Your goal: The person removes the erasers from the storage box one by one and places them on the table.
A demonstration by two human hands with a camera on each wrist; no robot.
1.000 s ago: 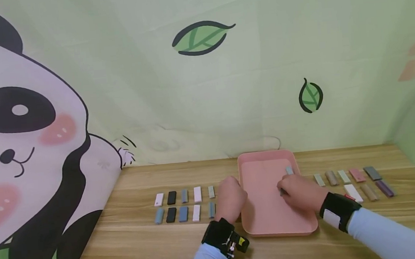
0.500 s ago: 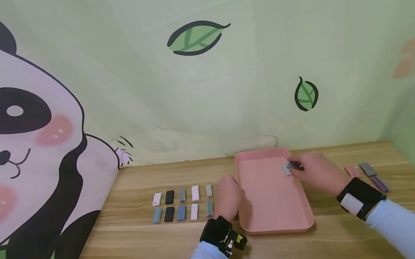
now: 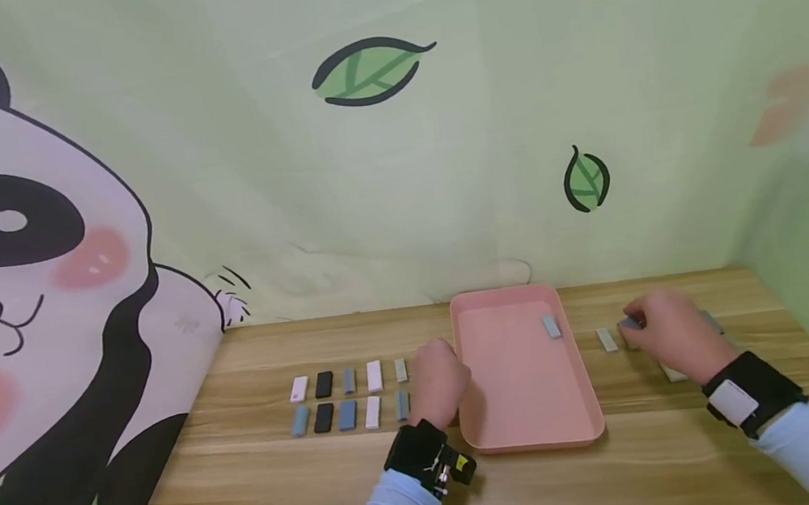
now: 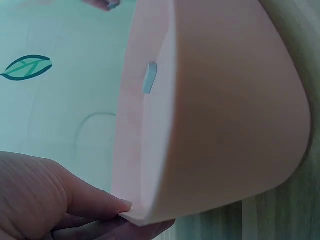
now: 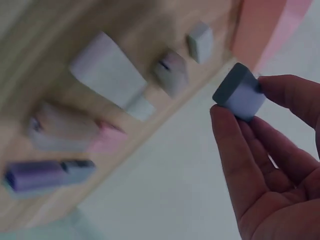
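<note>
My left hand pinches the left rim of a pink tray between thumb and fingers, as the left wrist view shows. Held in the fingertips of my right hand is a small blue-grey block with rounded edges. That hand is right of the tray, above a group of small blocks. One pale blue-grey block lies inside the tray near its far right corner. In the right wrist view, a white block, a purple block and a pink block lie below the held one.
Left of the tray, two rows of small blocks include a black block, a blue block and a white block. A pale green block lies just right of the tray. A printed cloth backdrop rises behind the wooden table.
My right hand has gone from inside the tray, over its right edge, to the blocks on the right, carrying the blue-grey block. My left hand has stayed at the tray's rim.
</note>
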